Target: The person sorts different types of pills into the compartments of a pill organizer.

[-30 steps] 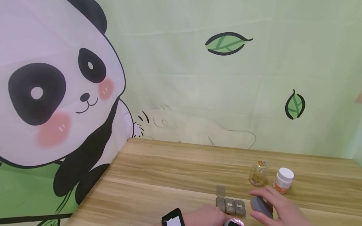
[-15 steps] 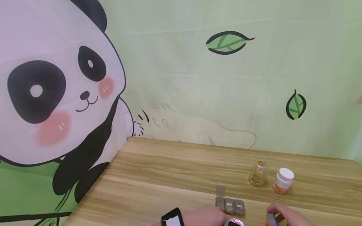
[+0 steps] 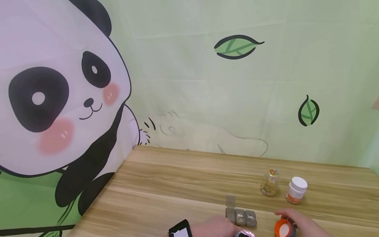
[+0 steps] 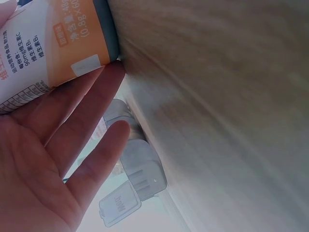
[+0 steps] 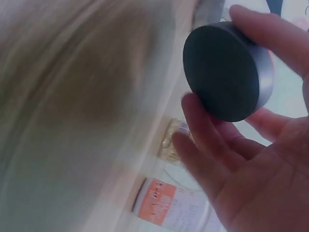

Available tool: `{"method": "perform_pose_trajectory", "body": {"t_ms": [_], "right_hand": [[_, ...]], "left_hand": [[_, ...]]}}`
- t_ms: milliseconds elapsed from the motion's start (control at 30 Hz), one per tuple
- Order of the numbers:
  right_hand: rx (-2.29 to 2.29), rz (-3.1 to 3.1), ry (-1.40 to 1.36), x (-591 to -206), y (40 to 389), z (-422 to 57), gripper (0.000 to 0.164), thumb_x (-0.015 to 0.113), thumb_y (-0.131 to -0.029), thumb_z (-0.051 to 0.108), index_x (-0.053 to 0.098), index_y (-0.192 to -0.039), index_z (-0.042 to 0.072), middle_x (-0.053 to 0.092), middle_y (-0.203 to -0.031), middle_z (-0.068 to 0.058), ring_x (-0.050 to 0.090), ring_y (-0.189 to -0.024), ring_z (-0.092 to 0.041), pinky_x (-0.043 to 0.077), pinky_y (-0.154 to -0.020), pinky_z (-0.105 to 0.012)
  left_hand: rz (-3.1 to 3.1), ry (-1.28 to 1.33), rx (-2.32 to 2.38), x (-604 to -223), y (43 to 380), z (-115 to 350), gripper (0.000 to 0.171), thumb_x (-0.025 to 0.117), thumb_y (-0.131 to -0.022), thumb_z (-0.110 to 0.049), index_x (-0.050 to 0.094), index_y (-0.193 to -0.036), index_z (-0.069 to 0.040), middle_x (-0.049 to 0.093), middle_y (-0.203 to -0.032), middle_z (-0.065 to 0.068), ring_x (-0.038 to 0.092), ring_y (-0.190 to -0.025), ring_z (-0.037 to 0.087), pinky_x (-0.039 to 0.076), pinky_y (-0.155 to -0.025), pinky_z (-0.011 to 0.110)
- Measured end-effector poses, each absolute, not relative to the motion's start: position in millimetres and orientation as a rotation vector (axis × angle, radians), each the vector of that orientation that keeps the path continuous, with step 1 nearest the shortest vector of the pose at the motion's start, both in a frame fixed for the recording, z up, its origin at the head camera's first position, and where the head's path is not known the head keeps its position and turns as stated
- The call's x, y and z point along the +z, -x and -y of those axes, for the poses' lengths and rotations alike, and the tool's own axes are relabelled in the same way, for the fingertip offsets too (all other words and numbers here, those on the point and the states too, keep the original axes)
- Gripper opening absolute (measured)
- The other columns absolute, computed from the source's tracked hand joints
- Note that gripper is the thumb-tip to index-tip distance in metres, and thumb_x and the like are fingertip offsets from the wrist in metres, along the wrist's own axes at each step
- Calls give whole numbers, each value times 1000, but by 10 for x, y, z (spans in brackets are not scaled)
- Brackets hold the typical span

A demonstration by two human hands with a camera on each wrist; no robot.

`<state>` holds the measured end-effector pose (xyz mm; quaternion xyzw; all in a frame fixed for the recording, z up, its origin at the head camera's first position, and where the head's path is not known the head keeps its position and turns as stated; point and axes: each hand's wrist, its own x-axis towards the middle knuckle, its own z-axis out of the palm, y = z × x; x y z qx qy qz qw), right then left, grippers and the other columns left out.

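My left hand [image 3: 217, 226] grips a bottle [image 4: 53, 48] with a white-and-orange label and a dark base, at the bottom of the head view. Only its shiny pinkish top shows there. My right hand [image 3: 306, 224] pinches a round dark grey cap [image 3: 285, 229], its orange rim and pale inside turned to the head camera. In the right wrist view the cap's flat dark top [image 5: 222, 72] faces that camera. Just beyond my left hand lies a grey pill organizer [image 3: 240, 217] with several compartments; one lid [image 3: 230, 200] is flipped up.
Behind my right hand stand a clear jar [image 3: 270, 185] with a gold lid and yellowish contents, and a white-lidded bottle [image 3: 296, 191] with an orange label. The wooden table [image 3: 165, 184] ends at a panda-print cloth [image 3: 189, 82].
My right hand has moved right and nearer with the cap, and has turned it so the orange underside shows. My left hand has stayed in place.
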<state>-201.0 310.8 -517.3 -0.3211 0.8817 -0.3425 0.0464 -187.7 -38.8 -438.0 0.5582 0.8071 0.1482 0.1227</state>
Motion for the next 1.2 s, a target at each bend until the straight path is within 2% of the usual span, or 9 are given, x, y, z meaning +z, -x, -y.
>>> {"method": "perform_pose_trajectory", "body": {"t_ms": [67,133,267,333,500,567,833,1033,1200], "right_hand": [[-1008,-2737,1054,-5038,1952,-3000,65,82,-77,19,48,-129,-1,59,-107,-4,54,-93,-3,47,-69,-27],[-979,-2764,1113,-4892,1886,-2894,65,81,-77,16,47,-128,-4,58,-105,-6,52,-93,-2,46,-68,-26],[-998,-2800,1200,-4847,1864,-2812,66,83,-75,16,48,-128,-1,59,-105,-4,51,-94,-1,45,-68,-25],[-997,-2819,1224,-4932,1901,-2842,69,84,-74,18,47,-131,7,58,-106,-1,51,-94,-1,45,-68,-25],[-894,-2870,1190,-4884,1863,-2814,67,82,-76,23,48,-128,0,57,-102,0,51,-92,-2,45,-67,-26],[-844,-2881,1147,-4800,1815,-2774,63,81,-77,23,49,-122,-8,58,-101,-2,51,-90,-1,45,-67,-27],[-776,-2895,1127,-4861,1819,-2800,58,78,-78,24,52,-118,-8,60,-104,-7,53,-91,-3,46,-67,-28],[-609,-3027,1253,-4902,1817,-2745,54,78,-78,31,55,-116,0,59,-104,-8,56,-93,-9,48,-68,-30],[-775,-2959,1548,-4913,1834,-2580,57,76,-81,22,48,-130,18,59,-113,-2,56,-96,-11,48,-68,-29]], "left_hand": [[-2354,-1623,438,-4375,1876,389,22,62,-94,-26,69,-114,-21,57,-72,-20,43,-60,-13,38,-58,7],[-2364,-1632,433,-4373,1876,389,21,62,-93,-26,69,-113,-22,57,-73,-20,43,-60,-13,38,-59,7],[-2361,-1630,433,-4373,1879,386,21,62,-94,-26,68,-113,-23,57,-73,-21,44,-60,-13,38,-58,7],[-2363,-1626,435,-4371,1879,386,21,62,-94,-27,69,-113,-22,57,-73,-20,44,-60,-13,38,-58,7],[-2373,-1610,425,-4353,1880,393,18,62,-95,-27,69,-110,-21,59,-74,-21,44,-60,-15,38,-57,7],[-2372,-1609,420,-4351,1883,394,17,62,-95,-27,69,-109,-21,59,-73,-21,44,-60,-14,38,-57,7],[-2390,-1641,382,-4365,1884,394,18,62,-94,-28,69,-109,-20,57,-71,-19,43,-57,-12,37,-56,7],[-2366,-1556,448,-4382,1850,441,23,56,-98,-31,67,-116,-22,58,-75,-20,45,-60,-13,38,-58,7],[-2298,-1429,601,-4374,1857,584,30,51,-101,-28,58,-129,-17,65,-96,-17,54,-79,-12,41,-70,9]]}}
